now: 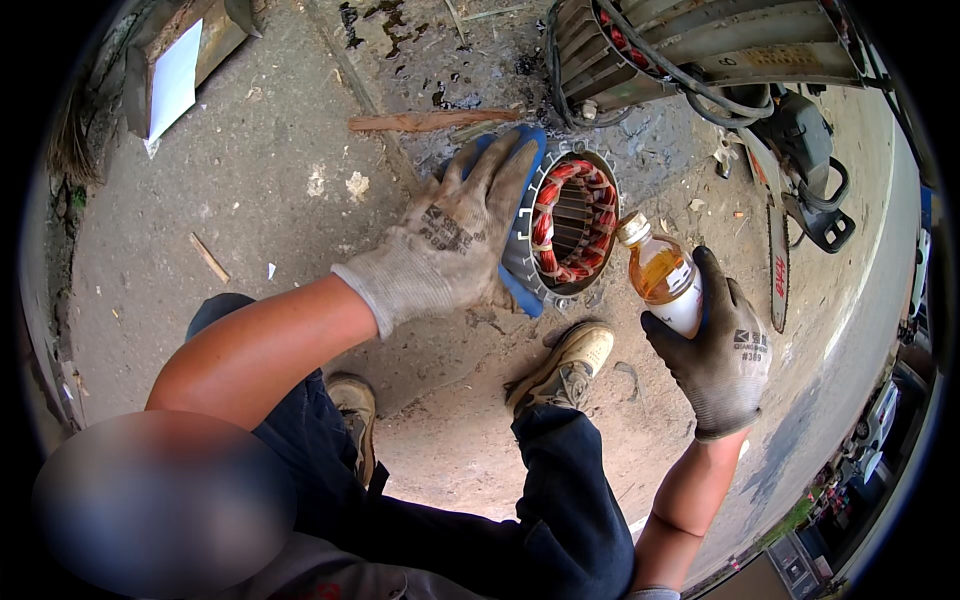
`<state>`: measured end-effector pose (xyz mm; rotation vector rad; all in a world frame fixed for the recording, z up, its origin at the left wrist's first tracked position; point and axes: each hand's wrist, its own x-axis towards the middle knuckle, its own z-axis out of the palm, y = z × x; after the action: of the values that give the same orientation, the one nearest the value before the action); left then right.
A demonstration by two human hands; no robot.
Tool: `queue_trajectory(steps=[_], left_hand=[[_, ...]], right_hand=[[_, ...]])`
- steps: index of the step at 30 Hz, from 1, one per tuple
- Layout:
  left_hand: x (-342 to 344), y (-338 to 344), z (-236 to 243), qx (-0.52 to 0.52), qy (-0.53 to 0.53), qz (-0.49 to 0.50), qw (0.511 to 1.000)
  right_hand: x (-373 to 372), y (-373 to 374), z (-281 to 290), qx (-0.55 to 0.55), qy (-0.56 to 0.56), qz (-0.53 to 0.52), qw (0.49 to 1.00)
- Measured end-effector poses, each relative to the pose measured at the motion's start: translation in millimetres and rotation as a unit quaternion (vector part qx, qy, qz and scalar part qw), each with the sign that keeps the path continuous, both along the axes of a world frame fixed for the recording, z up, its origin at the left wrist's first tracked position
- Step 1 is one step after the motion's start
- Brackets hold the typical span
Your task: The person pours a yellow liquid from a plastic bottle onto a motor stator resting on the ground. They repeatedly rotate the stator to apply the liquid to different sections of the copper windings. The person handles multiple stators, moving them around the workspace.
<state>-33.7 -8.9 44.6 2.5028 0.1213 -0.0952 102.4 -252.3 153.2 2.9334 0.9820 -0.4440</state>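
Tilted on the concrete, a motor stator [572, 222] with a blue shell faces me with its ring of red windings. My left hand [455, 225], in a soiled light glove, grips it by its left side; the fingertips reach behind the shell and are partly hidden. To its right, my right hand [715, 345], gloved too, is wrapped round a small clear bottle [660, 272] of amber-brown liquid. A white cap sits on the bottle's neck, which leans toward the stator's right rim. I cannot tell whether cap and rim touch.
A larger slatted motor part [690, 50] with thick cables lies beyond the stator. At the right is a chainsaw [805, 160]. A wood strip [430, 121] lies behind my left hand. White paper [174, 80] rests on a metal piece at far left. Dark wet stains mark the far ground.
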Motion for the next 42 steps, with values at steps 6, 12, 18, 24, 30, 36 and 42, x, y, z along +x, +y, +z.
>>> queue_trajectory(steps=[6,12,18,24,30,36,42], left_hand=[[-1.9,3.0,-13.1,0.006,-0.008,-0.019,1.000],[5.6,0.6,6.4,-0.029,0.059,0.004,0.998],[6.8,2.2,2.2,-0.035,0.052,0.004,0.998],[7.9,0.9,-6.5,-0.003,0.052,0.002,0.999],[6.5,3.1,-1.4,-0.002,0.053,-0.014,0.999],[6.7,3.9,-2.3,0.004,0.014,-0.022,1.000],[3.1,1.2,-21.5,0.025,0.008,0.001,1.000]], right_hand=[[5.5,2.1,0.9,-0.010,-0.001,-0.009,1.000],[5.3,5.7,3.5,0.006,0.005,-0.023,1.000],[5.8,8.1,4.6,-0.003,0.010,-0.023,1.000],[8.3,11.8,-1.6,0.024,-0.017,0.005,1.000],[10.1,12.2,-5.8,0.013,-0.029,0.020,0.999],[10.5,11.9,-6.8,0.000,-0.027,0.019,0.999],[9.0,12.5,-6.8,-0.008,-0.018,0.018,1.000]])
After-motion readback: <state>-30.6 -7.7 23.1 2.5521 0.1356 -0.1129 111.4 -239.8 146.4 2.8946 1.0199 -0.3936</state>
